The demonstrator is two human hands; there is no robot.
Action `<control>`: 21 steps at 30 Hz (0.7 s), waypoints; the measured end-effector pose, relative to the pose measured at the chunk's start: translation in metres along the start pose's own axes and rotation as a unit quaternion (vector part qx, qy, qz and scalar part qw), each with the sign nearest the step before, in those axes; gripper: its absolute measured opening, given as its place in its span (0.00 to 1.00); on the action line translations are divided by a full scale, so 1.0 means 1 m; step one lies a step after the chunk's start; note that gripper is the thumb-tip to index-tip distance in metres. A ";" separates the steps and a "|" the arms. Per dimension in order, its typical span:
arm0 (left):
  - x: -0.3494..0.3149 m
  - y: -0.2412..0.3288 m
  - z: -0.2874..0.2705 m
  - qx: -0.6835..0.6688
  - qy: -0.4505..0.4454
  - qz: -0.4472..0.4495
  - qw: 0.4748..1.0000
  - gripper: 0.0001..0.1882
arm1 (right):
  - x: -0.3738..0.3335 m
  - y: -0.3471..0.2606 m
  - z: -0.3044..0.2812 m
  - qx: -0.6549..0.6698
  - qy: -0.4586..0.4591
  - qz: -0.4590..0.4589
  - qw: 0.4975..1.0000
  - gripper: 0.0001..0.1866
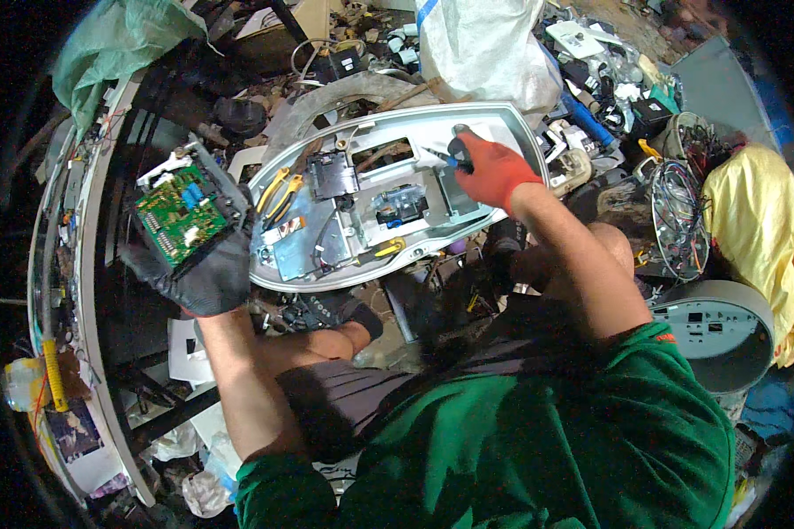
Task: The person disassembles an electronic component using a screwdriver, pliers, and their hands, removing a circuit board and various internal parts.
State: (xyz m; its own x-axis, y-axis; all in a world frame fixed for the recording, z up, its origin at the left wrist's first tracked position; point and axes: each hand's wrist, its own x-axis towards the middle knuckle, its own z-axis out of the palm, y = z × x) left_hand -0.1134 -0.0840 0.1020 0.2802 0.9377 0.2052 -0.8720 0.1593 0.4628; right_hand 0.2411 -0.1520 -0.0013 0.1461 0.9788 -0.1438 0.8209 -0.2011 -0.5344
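Gripping a green rectangular circuit board [181, 212] fixed to a dark plastic housing, my left hand [205, 280], in a black glove, is raised at the left of the frame, with the board's component side facing up and two blue blocks showing on it. My right hand [496, 172], in an orange-red glove, is above centre, closed around the dark and blue handle of a slim tool [460, 152] whose thin end points left.

Under that hand, a long, pale grey plastic casing [393, 134] with a rounded, boat-like rim spans the middle of the frame. Inside its left part lie yellow-handled pliers [289, 189] and a flat black square part [333, 175]; near its lower edge is a yellow-and-black handled tool [390, 248].

My green shirt [512, 450] fills the bottom of the frame. Around me is heaped scrap: a large white woven sack [485, 48] at the top, a translucent green sack [123, 53] at upper left, a shiny yellow sack [754, 229] at right, and a round grey plastic shell [715, 348] at lower right.
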 end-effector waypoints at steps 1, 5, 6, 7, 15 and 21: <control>-0.002 0.004 0.004 0.019 0.031 0.029 0.999 0.37 | -0.001 -0.004 0.009 -0.038 0.006 -0.005 0.999 0.29; 0.003 0.006 0.007 0.081 0.129 0.114 0.982 0.37 | -0.003 0.004 0.027 -0.076 0.081 -0.064 0.992 0.27; 0.006 0.009 -0.001 0.132 0.184 0.137 0.964 0.36 | -0.001 0.005 0.030 -0.088 0.087 -0.070 0.990 0.25; 0.003 0.022 -0.005 -0.045 -0.099 -0.037 0.993 0.36 | -0.002 -0.001 0.031 -0.095 0.121 -0.108 0.982 0.24; 0.002 0.016 -0.001 0.090 0.003 0.054 0.994 0.34 | -0.067 -0.073 0.033 -0.093 -0.064 -0.339 0.934 0.24; -0.003 0.013 -0.002 0.067 0.017 0.028 0.997 0.37 | -0.067 -0.064 0.106 -0.225 -0.014 -0.352 0.908 0.32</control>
State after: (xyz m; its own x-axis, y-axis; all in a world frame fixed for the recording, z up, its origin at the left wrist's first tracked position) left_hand -0.1268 -0.0840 0.1054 0.2162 0.9544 0.2057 -0.8237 0.0652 0.5633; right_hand 0.1203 -0.2090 -0.0452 -0.5115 0.8558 0.0781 0.8490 0.5173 -0.1079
